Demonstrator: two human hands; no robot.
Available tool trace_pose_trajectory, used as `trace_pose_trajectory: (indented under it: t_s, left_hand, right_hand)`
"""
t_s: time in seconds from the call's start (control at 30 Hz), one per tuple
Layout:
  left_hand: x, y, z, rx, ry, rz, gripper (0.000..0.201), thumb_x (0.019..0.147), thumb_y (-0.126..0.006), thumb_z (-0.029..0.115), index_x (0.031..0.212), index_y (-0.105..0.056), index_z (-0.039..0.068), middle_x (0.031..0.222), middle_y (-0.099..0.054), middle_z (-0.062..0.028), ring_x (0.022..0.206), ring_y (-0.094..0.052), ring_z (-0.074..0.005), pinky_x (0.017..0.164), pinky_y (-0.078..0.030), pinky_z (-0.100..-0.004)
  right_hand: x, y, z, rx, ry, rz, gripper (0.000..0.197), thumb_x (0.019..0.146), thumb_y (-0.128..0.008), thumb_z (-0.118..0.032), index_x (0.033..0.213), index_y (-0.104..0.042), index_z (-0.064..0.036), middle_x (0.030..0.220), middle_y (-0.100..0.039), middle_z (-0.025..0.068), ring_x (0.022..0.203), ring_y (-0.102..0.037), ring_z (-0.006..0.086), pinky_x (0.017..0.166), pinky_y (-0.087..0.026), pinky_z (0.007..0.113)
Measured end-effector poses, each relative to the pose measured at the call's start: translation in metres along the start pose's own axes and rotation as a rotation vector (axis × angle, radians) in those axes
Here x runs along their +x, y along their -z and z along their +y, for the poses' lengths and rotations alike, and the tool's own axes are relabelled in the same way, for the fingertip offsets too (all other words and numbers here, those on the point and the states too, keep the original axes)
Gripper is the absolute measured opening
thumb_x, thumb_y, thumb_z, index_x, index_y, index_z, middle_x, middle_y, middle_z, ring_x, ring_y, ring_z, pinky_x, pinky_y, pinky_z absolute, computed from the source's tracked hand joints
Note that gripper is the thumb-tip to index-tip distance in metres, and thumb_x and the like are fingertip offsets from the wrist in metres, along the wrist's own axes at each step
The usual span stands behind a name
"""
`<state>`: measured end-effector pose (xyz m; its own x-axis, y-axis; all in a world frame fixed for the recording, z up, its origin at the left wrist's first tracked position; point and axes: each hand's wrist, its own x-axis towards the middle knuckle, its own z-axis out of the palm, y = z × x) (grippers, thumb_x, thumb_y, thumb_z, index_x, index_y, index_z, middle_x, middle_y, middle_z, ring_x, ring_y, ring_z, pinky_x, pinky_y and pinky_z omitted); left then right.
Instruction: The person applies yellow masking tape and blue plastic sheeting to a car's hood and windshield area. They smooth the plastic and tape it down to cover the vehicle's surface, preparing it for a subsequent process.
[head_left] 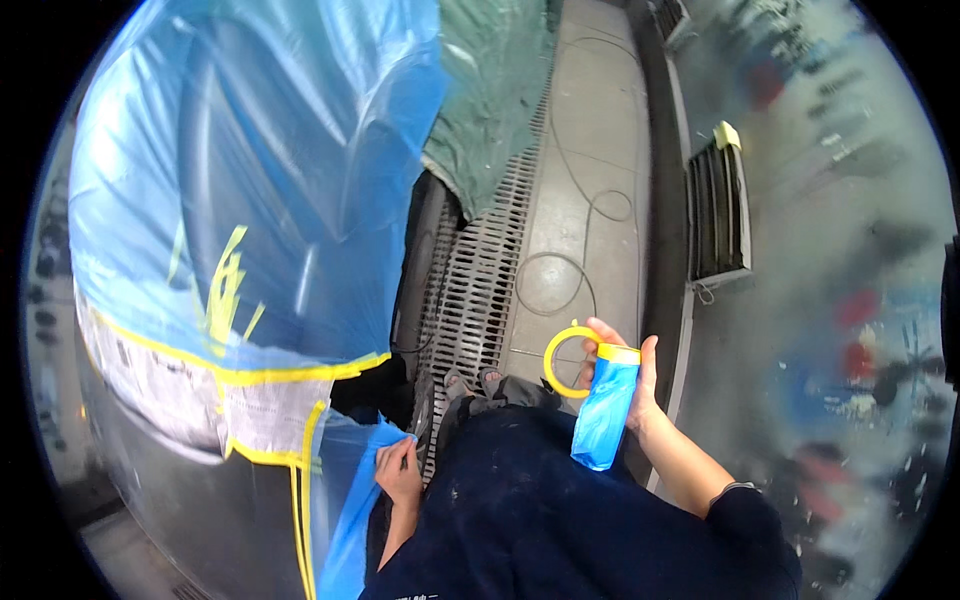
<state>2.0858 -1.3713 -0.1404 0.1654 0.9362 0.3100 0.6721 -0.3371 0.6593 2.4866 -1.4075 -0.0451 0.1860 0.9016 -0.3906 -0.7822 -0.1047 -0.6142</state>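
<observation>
My left hand is closed on the upper edge of a narrow blue masking film that hangs beside the dark grey car panel. Yellow masking tape runs down the panel along that film. Out to the right, my right hand grips a roll of blue masking film with a yellow band at its top. A ring of yellow masking tape sits in the same hand, against the fingers. Part of those fingers is hidden behind the two rolls.
Large blue sheeting covers the car, edged by taped newspaper and loose yellow strips. Beyond hangs a green cover. A floor grate and a coiled hose lie between car and the paint-marked wall, which has a vent.
</observation>
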Motion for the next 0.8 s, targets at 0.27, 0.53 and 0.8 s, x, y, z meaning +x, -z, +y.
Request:
trace_pose_trajectory:
  t_s: [0.27,0.53,0.8]
  left_hand:
    - [-0.010,-0.019,0.006,0.060,0.130,-0.010,0.011,0.087,-0.075,-0.003,0.097,-0.078,0.001,0.094,-0.076,-0.0128,0.086,-0.069,-0.0319,0.080,-0.055,-0.0405]
    - [-0.045,-0.063,0.081,0.417,0.346,0.420,0.010,0.089,-0.073,-0.003,0.098,-0.076,0.000,0.106,-0.076,-0.0159,0.100,-0.071,-0.0336,0.092,-0.056,-0.0423]
    - [-0.084,-0.107,0.179,0.490,0.750,0.822,0.016,0.096,-0.070,0.003,0.109,-0.075,-0.006,0.116,-0.076,-0.0196,0.106,-0.072,-0.0306,0.097,-0.055,-0.0405]
  right_hand:
    - [0.011,0.049,-0.013,-0.118,-0.385,-0.139,0.107,0.075,-0.087,-0.062,0.153,-0.040,-0.0064,0.142,-0.058,0.0161,0.127,-0.062,0.0304,0.109,-0.051,0.049]
    - [0.160,0.078,-0.054,-0.224,-0.792,-0.362,0.098,0.083,-0.076,-0.069,0.152,-0.044,-0.0070,0.143,-0.060,0.0169,0.130,-0.061,0.0310,0.112,-0.049,0.049]
    - [0.205,0.116,-0.124,-0.331,-1.026,-0.822,0.101,0.086,-0.082,-0.050,0.161,-0.029,-0.0075,0.156,-0.048,0.0152,0.143,-0.049,0.0306,0.121,-0.039,0.049]
